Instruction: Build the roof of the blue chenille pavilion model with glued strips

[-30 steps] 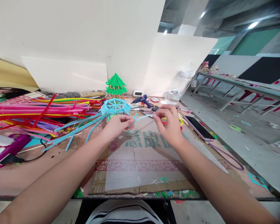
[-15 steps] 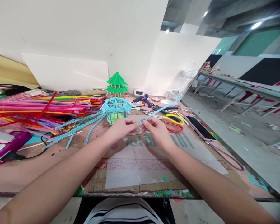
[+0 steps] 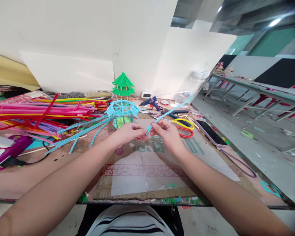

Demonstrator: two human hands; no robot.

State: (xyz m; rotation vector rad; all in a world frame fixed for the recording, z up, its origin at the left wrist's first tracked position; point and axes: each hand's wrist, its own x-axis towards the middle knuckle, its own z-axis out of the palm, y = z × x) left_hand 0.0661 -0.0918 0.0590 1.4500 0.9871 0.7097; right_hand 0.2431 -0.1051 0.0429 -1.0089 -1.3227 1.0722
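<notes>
A light blue pipe cleaner runs from my fingertips up to the right. My left hand pinches its near end, where a short doubled piece shows between the hands. My right hand grips it a little further along, thumb against fingers. Both hands hover over a translucent sheet. Just behind my left hand stands a light blue pipe-cleaner frame with a light green base. A green tiered roof on thin wooden posts rises behind or above it; I cannot tell which.
Bundles of coloured pipe cleaners and a purple hot tool with a cord lie left. Loose blue pipe cleaners fan out nearer. A glue gun, yellow-handled scissors, a phone and a clear jug stand or lie right.
The short blue end that crossed between my fingertips now lies alongside the long pipe cleaner. My right hand has shifted slightly; the view has tilted a little.
</notes>
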